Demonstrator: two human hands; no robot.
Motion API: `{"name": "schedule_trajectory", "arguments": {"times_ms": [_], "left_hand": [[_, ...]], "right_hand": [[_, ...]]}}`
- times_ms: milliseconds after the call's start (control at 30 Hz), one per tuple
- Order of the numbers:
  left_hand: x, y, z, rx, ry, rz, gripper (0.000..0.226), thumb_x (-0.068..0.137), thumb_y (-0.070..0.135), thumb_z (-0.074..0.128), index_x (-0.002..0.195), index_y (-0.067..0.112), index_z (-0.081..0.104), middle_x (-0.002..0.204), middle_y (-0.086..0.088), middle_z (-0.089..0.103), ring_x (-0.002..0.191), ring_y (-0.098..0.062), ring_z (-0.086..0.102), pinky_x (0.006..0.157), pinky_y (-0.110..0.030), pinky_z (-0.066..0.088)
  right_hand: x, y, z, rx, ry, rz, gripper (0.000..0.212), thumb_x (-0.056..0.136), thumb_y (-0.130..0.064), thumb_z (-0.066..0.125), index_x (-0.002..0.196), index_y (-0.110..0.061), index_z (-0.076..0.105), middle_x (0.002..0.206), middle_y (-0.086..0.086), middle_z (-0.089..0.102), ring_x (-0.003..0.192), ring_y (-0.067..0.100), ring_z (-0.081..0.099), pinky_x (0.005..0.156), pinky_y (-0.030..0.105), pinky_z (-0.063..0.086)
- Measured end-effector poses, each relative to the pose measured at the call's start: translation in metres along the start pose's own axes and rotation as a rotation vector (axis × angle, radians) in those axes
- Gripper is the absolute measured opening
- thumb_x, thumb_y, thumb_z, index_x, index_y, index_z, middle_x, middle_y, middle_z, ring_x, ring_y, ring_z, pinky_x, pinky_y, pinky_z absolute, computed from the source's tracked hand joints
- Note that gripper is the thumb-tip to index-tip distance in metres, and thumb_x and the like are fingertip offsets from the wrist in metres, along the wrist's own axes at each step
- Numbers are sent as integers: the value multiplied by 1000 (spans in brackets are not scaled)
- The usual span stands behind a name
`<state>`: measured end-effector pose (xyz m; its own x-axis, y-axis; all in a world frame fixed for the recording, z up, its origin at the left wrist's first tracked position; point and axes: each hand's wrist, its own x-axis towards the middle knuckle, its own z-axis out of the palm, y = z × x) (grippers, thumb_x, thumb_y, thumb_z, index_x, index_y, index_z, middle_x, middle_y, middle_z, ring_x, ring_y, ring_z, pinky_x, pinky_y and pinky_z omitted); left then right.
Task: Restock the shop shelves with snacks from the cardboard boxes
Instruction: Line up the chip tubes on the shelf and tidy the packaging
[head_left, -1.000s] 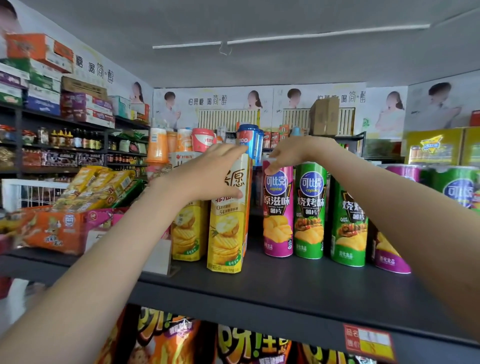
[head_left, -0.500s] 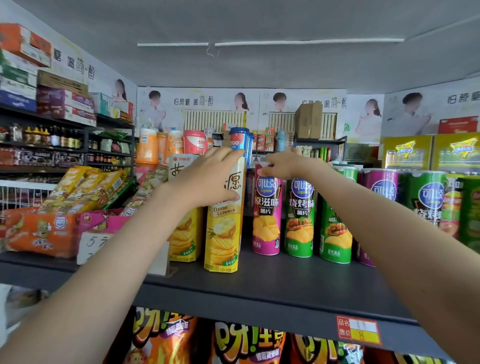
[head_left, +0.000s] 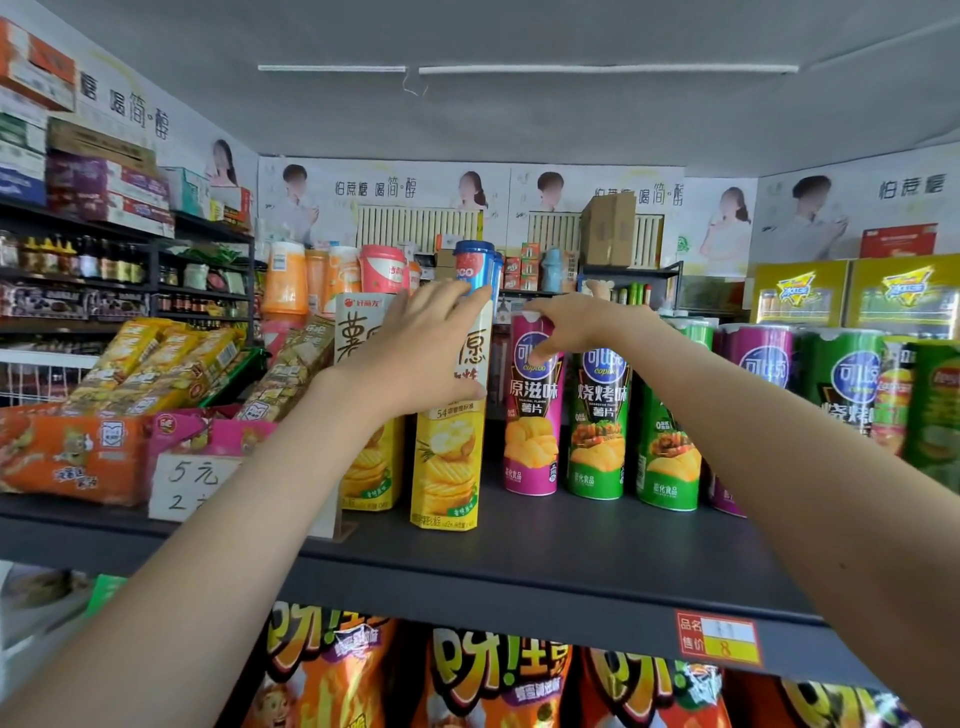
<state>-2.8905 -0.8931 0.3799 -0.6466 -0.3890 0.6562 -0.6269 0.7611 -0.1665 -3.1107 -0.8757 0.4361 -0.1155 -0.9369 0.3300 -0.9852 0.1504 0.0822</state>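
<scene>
A tall yellow hexagonal chip box (head_left: 448, 467) stands upright on the dark shelf (head_left: 571, 561). My left hand (head_left: 415, 353) grips its upper part, fingers over the top edge and thumb across the front. Right of it stands a purple chip can (head_left: 531, 431). My right hand (head_left: 571, 325) holds that can's top, fingers curled over the lid and thumb on the front. A second yellow box (head_left: 366, 467) stands just behind and left of the first, partly hidden by my left arm.
Two green chip cans (head_left: 597, 441) and more purple and green cans stand in a row to the right. Orange snack packs (head_left: 67, 452) and a handwritten price sign (head_left: 189, 483) sit at the left. Orange chip bags (head_left: 493, 686) fill the shelf below. A price tag (head_left: 719, 639) marks the shelf edge.
My right hand has slid a little left along the can tops onto the purple can, thumb now down its front. My left hand keeps its hold on the yellow box.
</scene>
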Motion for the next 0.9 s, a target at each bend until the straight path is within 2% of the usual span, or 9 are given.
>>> {"name": "schedule_trajectory", "arguments": {"times_ms": [67, 167, 233, 400, 500, 600, 700, 800, 900], "left_hand": [[0, 0, 2, 10, 3, -4, 102, 82, 51, 67, 154, 20, 2, 159, -2, 8, 146, -21, 3, 119, -50, 7], [2, 5, 5, 63, 43, -12, 101, 83, 56, 63, 154, 21, 0, 160, -5, 3, 148, -23, -2, 118, -56, -1], [4, 15, 6, 105, 109, -19, 98, 84, 56, 61, 154, 21, 1, 160, -7, 0, 148, -24, -5, 116, -57, -5], [15, 70, 14, 82, 311, 74, 88, 82, 45, 68, 152, 17, 22, 158, -15, 13, 148, -30, 2, 113, -62, -4], [23, 116, 22, 51, 334, 151, 89, 77, 44, 73, 150, 16, 30, 155, -18, 22, 146, -32, 12, 112, -63, 0], [33, 165, 30, 2, 265, 195, 89, 82, 50, 66, 153, 22, 20, 158, -12, 13, 148, -28, 3, 113, -61, -4], [49, 215, 37, -59, 174, 205, 87, 86, 54, 58, 154, 27, 10, 160, -5, 2, 148, -22, -8, 114, -57, -10], [69, 264, 45, -91, 127, 185, 86, 87, 56, 55, 153, 26, 10, 160, -3, 3, 147, -20, -7, 114, -56, -9], [91, 304, 56, -95, 97, 152, 88, 87, 57, 56, 154, 26, 6, 160, -2, 3, 148, -19, -7, 114, -57, -9]], "right_hand": [[-1, 0, 1, 3, -1, 0, 85, 87, -40, 69, 153, -22, 19, 153, 8, 35, 139, 29, 34, 112, 41, 26], [-4, 2, 1, -129, 75, -5, 87, 84, -51, 66, 153, -28, 19, 156, 1, 31, 145, 23, 24, 116, 53, -3], [-13, 7, -1, -181, 154, -5, 88, 83, -56, 64, 153, -31, 17, 158, -1, 27, 147, 20, 19, 115, 58, -11], [-72, 32, -12, -115, 359, -36, 77, 87, -44, 64, 151, -28, 24, 155, -1, 32, 144, 17, 25, 117, 53, -3], [-115, 65, -18, -105, 410, -17, 74, 88, -40, 64, 151, -27, 26, 153, -2, 34, 143, 18, 26, 117, 52, -2], [-159, 114, -25, -80, 441, 44, 72, 88, -37, 65, 150, -28, 29, 148, 1, 40, 140, 20, 31, 117, 49, 4], [-200, 172, -31, -47, 436, 132, 68, 91, -32, 62, 150, -24, 29, 149, 5, 38, 139, 23, 30, 115, 44, 13], [-234, 230, -32, 0, 421, 196, 67, 91, -24, 62, 150, -18, 29, 148, 11, 37, 137, 28, 32, 114, 44, 24], [-257, 273, -30, -5, 372, 223, 65, 94, -19, 59, 150, -15, 28, 150, 13, 34, 137, 30, 33, 108, 38, 28]]}}
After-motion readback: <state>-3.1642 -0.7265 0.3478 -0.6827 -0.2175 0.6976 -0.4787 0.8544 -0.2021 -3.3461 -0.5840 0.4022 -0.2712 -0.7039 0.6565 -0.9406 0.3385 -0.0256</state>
